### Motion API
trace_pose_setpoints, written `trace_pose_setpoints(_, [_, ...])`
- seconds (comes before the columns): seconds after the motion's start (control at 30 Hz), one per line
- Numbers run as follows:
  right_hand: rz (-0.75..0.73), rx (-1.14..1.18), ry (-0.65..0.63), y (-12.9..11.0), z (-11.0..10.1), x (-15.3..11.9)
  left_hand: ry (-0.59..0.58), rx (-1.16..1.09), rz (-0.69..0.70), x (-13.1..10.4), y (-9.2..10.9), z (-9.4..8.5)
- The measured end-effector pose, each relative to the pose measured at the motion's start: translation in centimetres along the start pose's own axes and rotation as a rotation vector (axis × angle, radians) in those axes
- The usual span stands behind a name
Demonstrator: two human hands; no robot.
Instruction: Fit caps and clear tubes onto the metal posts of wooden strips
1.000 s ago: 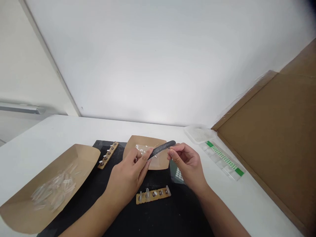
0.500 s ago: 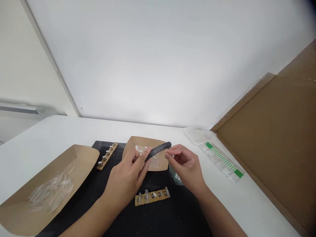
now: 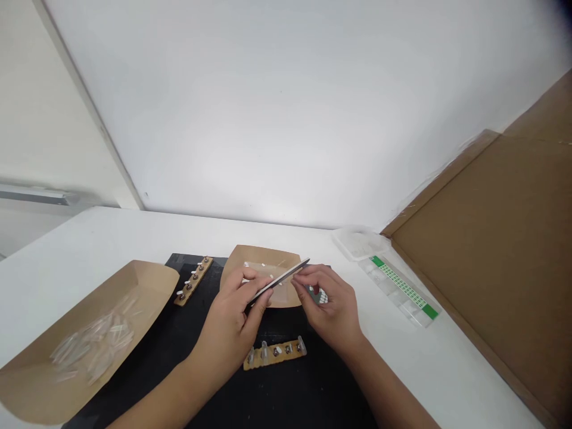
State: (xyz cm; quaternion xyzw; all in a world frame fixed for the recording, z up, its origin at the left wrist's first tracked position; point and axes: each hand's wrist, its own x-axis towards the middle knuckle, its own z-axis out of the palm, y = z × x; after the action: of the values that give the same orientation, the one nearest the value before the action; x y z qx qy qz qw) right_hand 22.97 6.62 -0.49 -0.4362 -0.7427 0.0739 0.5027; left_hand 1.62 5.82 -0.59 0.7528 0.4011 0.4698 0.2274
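My left hand pinches a dark nail file between thumb and fingers. The file slants up to the right, its thin pale edge towards me. My right hand is closed in a pinch beside the file's far end; anything between those fingertips is too small to make out. Below the hands lies a cork-coloured nail display strip with several small metal holders, some bearing clear nail tips. Behind the hands stands a brown paper tray with small white pieces in it.
Clear nail tips fill part of a larger brown tray at left. Another display strip lies on the black mat. A greenish dish, a clear green-banded packet and a cardboard box are on the right.
The nail file has turned from its broad face to its narrow edge. My right hand has shifted slightly left, still pinched near the file.
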Motion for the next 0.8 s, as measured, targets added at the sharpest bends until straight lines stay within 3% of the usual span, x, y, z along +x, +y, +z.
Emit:
trace_pose_setpoints(0.47, [0.204,0.127,0.016,-0.54,-0.17,-0.44,-0.110,-0.188,-0.109,0.11,0.96,-0.16])
trace_pose_setpoints(0.8, [0.149,0.157,0.023,-0.48,-0.12,-0.78,-0.164,-0.141,-0.145,-0.37,0.63,-0.18])
